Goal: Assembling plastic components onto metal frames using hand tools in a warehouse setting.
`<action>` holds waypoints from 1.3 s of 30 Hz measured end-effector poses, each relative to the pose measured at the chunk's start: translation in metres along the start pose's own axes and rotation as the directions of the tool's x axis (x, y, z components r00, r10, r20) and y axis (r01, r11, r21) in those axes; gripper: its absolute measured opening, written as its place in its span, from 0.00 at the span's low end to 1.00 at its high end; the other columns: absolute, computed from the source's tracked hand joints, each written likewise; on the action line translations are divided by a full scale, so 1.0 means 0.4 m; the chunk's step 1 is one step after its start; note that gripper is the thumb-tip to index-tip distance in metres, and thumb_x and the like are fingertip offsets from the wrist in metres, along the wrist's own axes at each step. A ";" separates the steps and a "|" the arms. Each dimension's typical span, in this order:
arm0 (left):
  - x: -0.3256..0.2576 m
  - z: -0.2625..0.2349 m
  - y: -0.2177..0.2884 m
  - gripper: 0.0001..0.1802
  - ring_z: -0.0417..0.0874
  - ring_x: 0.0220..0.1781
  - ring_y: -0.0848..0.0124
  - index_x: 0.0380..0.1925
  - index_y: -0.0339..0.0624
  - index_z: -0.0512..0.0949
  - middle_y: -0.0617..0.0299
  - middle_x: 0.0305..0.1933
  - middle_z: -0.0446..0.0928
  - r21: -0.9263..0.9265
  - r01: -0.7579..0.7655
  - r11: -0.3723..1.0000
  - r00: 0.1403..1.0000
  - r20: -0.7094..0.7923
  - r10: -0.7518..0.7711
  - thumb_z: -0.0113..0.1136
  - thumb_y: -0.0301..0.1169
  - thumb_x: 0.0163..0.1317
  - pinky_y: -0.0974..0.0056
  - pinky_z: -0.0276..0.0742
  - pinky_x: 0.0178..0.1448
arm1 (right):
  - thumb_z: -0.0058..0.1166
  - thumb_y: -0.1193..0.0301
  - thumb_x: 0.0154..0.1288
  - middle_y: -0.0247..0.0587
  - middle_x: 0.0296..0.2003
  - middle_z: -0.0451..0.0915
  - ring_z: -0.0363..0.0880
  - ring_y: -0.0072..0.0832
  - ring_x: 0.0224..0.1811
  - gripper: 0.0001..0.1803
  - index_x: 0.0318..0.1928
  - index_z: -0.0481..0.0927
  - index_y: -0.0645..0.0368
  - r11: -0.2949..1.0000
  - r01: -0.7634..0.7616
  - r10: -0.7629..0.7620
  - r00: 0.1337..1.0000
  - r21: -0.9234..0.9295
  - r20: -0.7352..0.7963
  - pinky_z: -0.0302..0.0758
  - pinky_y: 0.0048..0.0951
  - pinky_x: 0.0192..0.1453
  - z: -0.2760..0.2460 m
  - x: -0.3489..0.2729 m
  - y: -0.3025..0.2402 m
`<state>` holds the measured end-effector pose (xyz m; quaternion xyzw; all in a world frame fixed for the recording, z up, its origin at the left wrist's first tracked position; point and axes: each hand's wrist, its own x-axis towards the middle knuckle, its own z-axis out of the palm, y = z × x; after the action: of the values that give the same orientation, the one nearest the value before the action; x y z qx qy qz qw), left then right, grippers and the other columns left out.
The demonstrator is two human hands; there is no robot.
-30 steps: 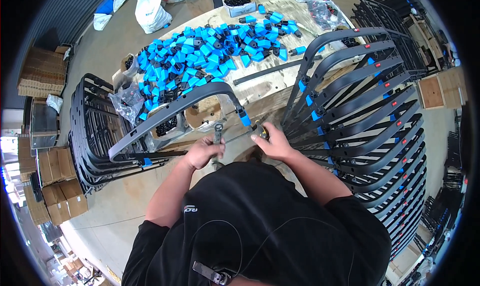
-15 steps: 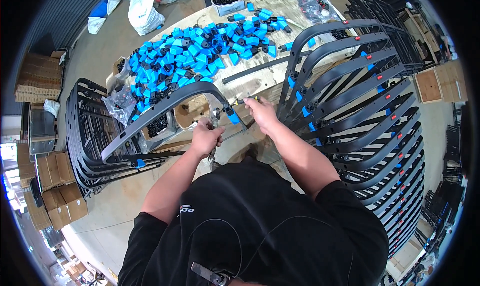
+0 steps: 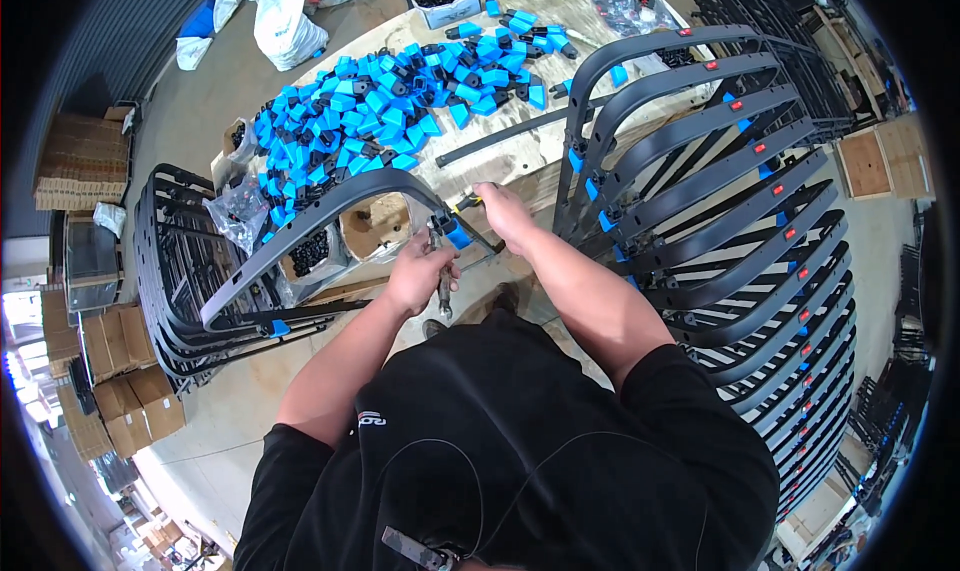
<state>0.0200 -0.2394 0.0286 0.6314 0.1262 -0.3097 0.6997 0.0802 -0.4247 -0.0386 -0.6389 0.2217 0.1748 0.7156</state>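
A dark curved metal frame [image 3: 325,203] stands at the table's near edge, with a blue plastic end piece [image 3: 457,234] at its right end. My left hand [image 3: 418,274] is closed round a shiny metal wrench [image 3: 445,296] beside that end; the wrench's lower part sticks out below the fingers. My right hand [image 3: 504,215] grips a black-and-yellow handled tool [image 3: 466,204], which points at the frame's end just above the blue piece. The working tip of this tool is too small to make out.
Many blue-and-black plastic pieces [image 3: 350,111] are heaped on the wooden table [image 3: 520,156], near a dark bar [image 3: 510,138]. Open boxes of small black parts [image 3: 312,253] stand at its edges. Dark frames are stacked at the left [image 3: 160,261] and in a long row at the right [image 3: 720,206].
My right hand has moved left with the black-and-yellow tool, closer to the frame's end. My left hand has shifted slightly, and more of the wrench shows below it.
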 end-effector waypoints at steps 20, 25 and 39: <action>0.011 0.087 0.057 0.11 0.81 0.20 0.60 0.34 0.28 0.76 0.48 0.25 0.80 0.218 0.379 0.899 0.910 -0.263 -0.320 0.52 0.29 0.63 0.57 0.77 0.23 | 0.47 0.44 0.75 0.63 0.44 0.84 0.84 0.52 0.48 0.33 0.49 0.80 0.68 0.837 0.270 -0.215 0.962 -0.475 0.168 0.76 0.46 0.53 -0.007 0.020 0.065; 0.073 0.037 -0.137 0.16 0.82 0.19 0.50 0.29 0.26 0.73 0.41 0.24 0.79 0.697 0.109 0.709 0.912 -0.354 0.208 0.52 0.33 0.63 0.44 0.77 0.26 | 0.46 0.42 0.75 0.66 0.34 0.83 0.83 0.62 0.44 0.36 0.39 0.83 0.68 0.774 0.258 -0.235 0.965 -0.579 0.117 0.75 0.53 0.48 0.011 0.011 0.056; 0.013 0.042 -0.133 0.20 0.84 0.40 0.34 0.43 0.27 0.69 0.29 0.35 0.80 0.660 0.042 0.750 0.855 -0.412 0.315 0.57 0.36 0.63 0.41 0.80 0.48 | 0.52 0.47 0.74 0.50 0.35 0.86 0.83 0.33 0.38 0.30 0.43 0.83 0.69 0.960 0.198 -0.187 0.980 -0.200 0.070 0.76 0.39 0.44 0.026 -0.031 0.032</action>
<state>-0.0110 -0.2578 -0.0144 0.8987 0.1395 -0.1056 0.4023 0.0640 -0.4125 -0.0420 -0.7233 0.1210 0.1424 0.6647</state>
